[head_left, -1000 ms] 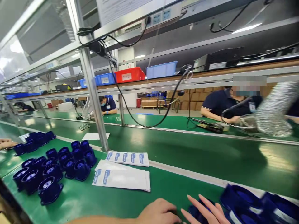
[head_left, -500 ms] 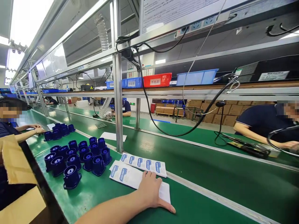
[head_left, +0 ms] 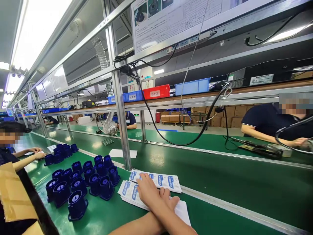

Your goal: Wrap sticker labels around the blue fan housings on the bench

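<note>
Two white sheets of blue-printed labels (head_left: pixel 160 180) lie on the green conveyor belt (head_left: pixel 220 182), over a thin stack of the same sheets (head_left: pixel 128 191). My right hand (head_left: pixel 150 194) reaches across from the lower right, its fingers flat and together on the stack. My left hand (head_left: pixel 171 202) lies beneath it on the stack and is mostly covered; the fingers that show lie flat. Neither hand grips anything. Several dark blue round plastic parts (head_left: pixel 83 182) stand in a cluster just left of the sheets.
A metal frame post (head_left: pixel 121 130) rises right behind the labels. A co-worker's arms (head_left: pixel 29 156) rest by a second cluster of blue parts (head_left: pixel 60 151) at the left, beside brown cardboard (head_left: pixel 12 195). Another person (head_left: pixel 271 125) works across the line.
The view swung left and up. My left hand went from the belt's near edge onto the label stack, then my right hand crossed over it onto the same stack.
</note>
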Available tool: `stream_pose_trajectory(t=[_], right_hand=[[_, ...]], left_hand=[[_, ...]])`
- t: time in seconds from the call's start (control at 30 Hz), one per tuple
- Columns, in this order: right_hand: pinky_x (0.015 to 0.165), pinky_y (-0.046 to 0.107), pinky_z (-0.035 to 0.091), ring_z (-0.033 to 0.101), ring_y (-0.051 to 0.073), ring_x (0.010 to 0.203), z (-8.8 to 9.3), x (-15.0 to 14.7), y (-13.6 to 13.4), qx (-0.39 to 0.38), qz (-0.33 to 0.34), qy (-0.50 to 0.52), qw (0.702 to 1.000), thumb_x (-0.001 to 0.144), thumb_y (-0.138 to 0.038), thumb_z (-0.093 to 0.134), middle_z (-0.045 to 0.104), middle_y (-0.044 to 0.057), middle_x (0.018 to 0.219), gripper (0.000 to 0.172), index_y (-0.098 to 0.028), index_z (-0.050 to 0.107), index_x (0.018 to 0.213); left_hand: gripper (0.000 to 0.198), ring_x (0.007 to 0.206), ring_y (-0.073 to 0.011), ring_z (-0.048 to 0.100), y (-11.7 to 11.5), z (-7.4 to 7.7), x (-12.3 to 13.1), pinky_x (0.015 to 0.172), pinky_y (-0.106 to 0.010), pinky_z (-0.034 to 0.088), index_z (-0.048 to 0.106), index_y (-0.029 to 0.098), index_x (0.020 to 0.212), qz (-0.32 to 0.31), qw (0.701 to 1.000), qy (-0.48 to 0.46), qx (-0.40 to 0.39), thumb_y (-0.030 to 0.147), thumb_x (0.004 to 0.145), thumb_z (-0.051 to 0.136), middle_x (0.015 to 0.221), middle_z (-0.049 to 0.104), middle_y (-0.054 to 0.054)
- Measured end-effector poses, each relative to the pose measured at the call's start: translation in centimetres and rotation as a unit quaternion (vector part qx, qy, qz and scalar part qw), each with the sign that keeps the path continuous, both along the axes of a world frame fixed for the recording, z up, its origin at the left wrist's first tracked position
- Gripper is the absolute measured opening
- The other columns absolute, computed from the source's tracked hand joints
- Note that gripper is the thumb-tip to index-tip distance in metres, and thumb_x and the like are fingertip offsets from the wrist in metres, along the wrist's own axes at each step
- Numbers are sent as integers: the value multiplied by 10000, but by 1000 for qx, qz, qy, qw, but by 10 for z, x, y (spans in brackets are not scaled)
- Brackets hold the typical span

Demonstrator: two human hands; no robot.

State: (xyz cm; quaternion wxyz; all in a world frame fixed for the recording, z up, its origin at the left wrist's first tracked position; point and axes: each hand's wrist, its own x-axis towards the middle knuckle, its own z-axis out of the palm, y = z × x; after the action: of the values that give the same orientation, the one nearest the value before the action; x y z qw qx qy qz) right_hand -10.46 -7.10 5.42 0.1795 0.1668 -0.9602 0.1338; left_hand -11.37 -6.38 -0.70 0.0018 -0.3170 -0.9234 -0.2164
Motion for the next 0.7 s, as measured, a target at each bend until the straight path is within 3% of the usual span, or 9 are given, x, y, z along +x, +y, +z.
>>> stream_pose_trajectory(t=[0.1,0.2,0.33,0.5,0.6,0.7], right_hand=[[978,463,528,635,315,1173,-11,-12,-5,11,-5,-26,1000,943,-79,713,709,127,1188,60,-134,739,944],[1031,483,509,610,298,1220,-18,-11,-3,-2,13,-38,999,968,-87,701,701,91,1213,67,-144,724,940],[1007,466,510,617,289,1174,-19,-5,2,-65,71,-52,994,929,-44,677,696,88,1180,111,-146,716,906],[874,308,529,697,213,956,-16,2,3,-194,204,-78,956,650,34,748,725,14,1053,219,-173,675,646],[853,304,541,727,203,937,-14,-2,5,-285,241,-81,924,732,-43,689,741,0,1042,183,-175,659,609],[854,352,575,732,262,1019,-16,-11,13,-369,224,-64,900,854,-157,599,756,62,1095,167,-183,751,789]], left_hand=[[817,1330,-480,465,-6,4,-2,1150,-711,337,704,320,1344,-9,998,-34,-46,786,680,802,1434,558,-134],[1105,1366,-507,394,-11,9,4,1184,-726,265,631,344,1447,-12,997,-56,-50,895,507,814,1500,478,-136],[1105,1323,-437,417,-12,12,10,1174,-625,333,627,345,1441,-12,998,-45,-30,961,530,737,1470,482,-116],[940,1259,-400,448,-7,4,5,1097,-570,419,651,336,1387,-20,998,-37,-47,946,671,649,1396,504,-125],[911,1254,-396,451,-10,1,4,1116,-561,402,623,339,1415,-24,999,-21,-42,929,721,614,1392,510,-127],[968,1289,-416,433,-16,4,9,1163,-586,349,554,328,1490,-42,998,-20,-42,920,727,612,1446,489,-134]])
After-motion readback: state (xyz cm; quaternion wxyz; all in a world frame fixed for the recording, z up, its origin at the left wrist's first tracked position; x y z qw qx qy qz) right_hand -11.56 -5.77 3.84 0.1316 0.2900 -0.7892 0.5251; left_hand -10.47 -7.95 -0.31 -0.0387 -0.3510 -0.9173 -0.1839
